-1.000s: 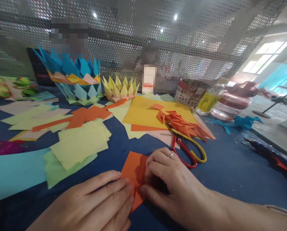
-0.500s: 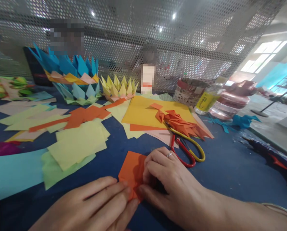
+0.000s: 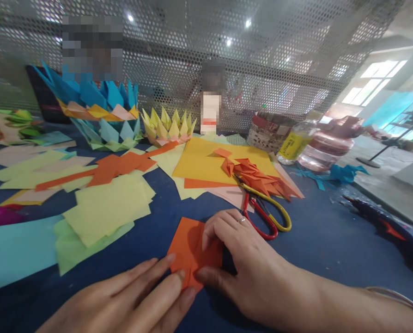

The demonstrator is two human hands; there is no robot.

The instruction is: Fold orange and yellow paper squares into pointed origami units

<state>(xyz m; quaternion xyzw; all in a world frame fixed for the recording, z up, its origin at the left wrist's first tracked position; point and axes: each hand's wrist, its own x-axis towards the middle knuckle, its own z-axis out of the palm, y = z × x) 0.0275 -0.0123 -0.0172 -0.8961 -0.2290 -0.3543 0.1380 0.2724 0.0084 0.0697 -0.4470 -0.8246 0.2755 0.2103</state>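
2 hands [image 3: 133, 296] [image 3: 251, 261] are working 1 orange paper piece [image 3: 187, 240], with 1 pair of scissors [image 3: 282, 226], 1 glue gun [image 3: 383, 222], 2 bottles [image 3: 294, 145] [image 3: 326, 150], 1 round container [image 3: 267, 136], 1 yellow paper crown [image 3: 172, 129] and 1 finger ring [image 3: 241, 220] showing, loose sheets [image 3: 107, 208] overlapping past counting.

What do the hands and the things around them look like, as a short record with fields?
Left hand: on the left side of orange paper
Right hand: on its right side; wears a ring
Beyond right hand: scissors, folded orange pieces
Beyond left hand: yellow sheets
Farther back: yellow crown, bottle
Surface: dark blue
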